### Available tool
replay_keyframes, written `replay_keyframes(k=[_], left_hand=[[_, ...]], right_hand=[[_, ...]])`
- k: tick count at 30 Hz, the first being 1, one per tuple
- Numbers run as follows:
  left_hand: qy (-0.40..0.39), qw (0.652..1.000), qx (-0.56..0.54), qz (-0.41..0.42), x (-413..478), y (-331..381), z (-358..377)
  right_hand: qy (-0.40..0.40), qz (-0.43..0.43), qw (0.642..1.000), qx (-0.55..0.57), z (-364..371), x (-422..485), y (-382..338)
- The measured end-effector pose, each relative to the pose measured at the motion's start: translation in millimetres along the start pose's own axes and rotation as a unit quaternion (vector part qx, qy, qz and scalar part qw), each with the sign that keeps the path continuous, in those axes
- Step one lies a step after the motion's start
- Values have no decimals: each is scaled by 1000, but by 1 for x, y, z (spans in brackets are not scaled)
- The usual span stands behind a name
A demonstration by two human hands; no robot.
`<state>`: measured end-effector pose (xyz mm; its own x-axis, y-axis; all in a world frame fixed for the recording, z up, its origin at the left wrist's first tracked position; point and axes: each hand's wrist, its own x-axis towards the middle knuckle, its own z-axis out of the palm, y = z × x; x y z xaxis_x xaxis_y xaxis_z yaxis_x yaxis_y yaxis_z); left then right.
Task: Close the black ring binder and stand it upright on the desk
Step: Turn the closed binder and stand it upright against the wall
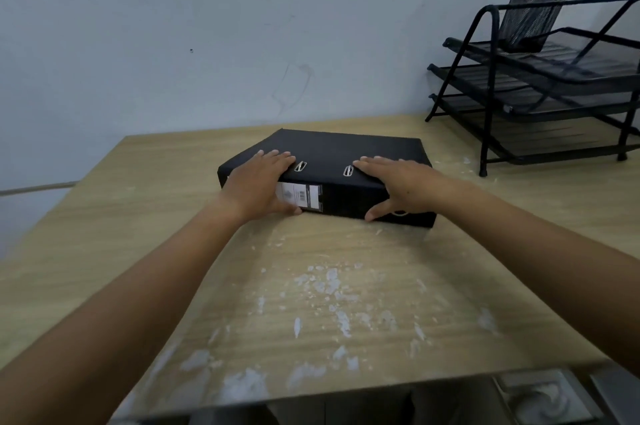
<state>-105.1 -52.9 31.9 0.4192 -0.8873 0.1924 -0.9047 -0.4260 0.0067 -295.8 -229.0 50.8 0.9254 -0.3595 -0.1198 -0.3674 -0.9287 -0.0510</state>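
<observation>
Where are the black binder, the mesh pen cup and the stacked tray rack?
black ring binder [349,151]: head view, on its top cover.
mesh pen cup [530,19]: head view, on its front mesh wall.
stacked tray rack [487,106]: head view, on its front left upright leg.

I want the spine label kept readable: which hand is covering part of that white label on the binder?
The left hand: its thumb overlaps the white label. The right hand grips further right, near the spine's finger hole.

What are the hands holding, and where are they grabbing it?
Both hands hold the black ring binder, lying flat and closed: left hand near the labelled end of the spine, right hand near the other, fingers on top, thumbs on the spine.
</observation>
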Motion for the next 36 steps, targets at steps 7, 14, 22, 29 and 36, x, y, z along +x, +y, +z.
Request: replay_keyframes(k=[7, 14, 22, 29, 36], left_hand=[[46, 997, 12, -59, -25, 27, 5], [69, 993, 51, -81, -39, 45, 9], [46, 996, 68, -38, -33, 39, 3], [49, 997, 58, 1, -33, 35, 4], [51, 996, 70, 19, -31, 40, 6]], right_hand=[[-14, -7, 999, 52, -2, 3, 21], [65, 21, 998, 11, 8, -3, 12], [254, 40, 965, 54, 42, -27, 13], [344, 149, 895, 241, 46, -44, 37], [297, 176, 785, 515, 58, -46, 46]])
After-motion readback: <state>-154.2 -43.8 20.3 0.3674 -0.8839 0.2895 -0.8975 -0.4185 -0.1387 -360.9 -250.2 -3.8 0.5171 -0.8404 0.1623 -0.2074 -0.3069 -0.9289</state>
